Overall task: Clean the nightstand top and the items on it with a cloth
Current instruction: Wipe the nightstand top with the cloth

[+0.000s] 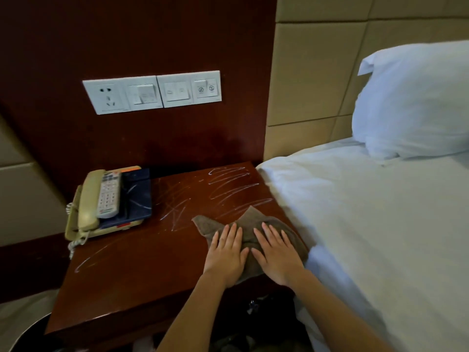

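The left hand (225, 252) and right hand (276, 252) lie flat, fingers straight, side by side, pressing a crumpled brown cloth (250, 221) at 4 o'clock on the glossy reddish-brown wooden nightstand top (142, 270); white scribbled streaks (228, 184) run toward 1 o'clock; a beige corded telephone (88, 199) carrying a white remote control (109, 194) stands at 10 o'clock.

Dark wooden counter (132, 275), marked with white scribbles (228, 184).
A beige telephone (88, 199) sits at its back left; a brown cloth (250, 218) lies near the right front edge.

cloth (255, 217) 1 | phone (88, 199) 1 | remote (109, 194) 1 | pillow (416, 102) 1 (one visible)
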The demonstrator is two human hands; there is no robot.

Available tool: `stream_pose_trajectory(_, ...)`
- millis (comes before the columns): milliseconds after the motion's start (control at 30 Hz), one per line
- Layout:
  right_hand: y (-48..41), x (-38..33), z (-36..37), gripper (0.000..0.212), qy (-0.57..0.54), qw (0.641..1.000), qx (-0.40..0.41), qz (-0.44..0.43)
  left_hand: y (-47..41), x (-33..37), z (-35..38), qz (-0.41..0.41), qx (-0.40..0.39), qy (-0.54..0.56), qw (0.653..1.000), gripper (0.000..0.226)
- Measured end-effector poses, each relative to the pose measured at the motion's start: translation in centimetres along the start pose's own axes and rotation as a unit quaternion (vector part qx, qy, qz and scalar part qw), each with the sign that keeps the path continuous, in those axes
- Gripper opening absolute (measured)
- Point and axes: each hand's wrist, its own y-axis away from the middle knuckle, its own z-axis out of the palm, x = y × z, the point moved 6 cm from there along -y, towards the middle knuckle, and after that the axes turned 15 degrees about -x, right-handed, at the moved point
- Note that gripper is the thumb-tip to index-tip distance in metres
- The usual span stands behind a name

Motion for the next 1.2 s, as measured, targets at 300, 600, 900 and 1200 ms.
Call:
stream_pose_trajectory(300, -6.2, 1.6, -2.4, 0.061, -0.008, 1.000, 0.011, 0.018, -5.8, -1.0, -2.5, 0.008, 0.016, 0.014, 1.000, 0.059)
stream_pose_trajectory(600, -12.6, 2.3, -4.9, 0.060, -0.006, 0.999, 0.025, 0.022, -11.7, -3.7, -4.9, 0.004, 0.029, 0.033, 0.999, 0.058)
stream_pose_trajectory(900, -14.4, 2.3, -5.4, 0.059, -0.007, 0.999, 0.026, 0.027, -13.6, -4.5, -5.4, -0.006, 0.024, 0.037, 0.999, 0.058)
stream_pose_trajectory(1200, -7.2, 0.4, -2.7, 0.060, -0.013, 1.000, -0.003, 0.025, -7.0, -2.8, -3.1, -0.003, 0.024, 0.027, 0.999, 0.058)
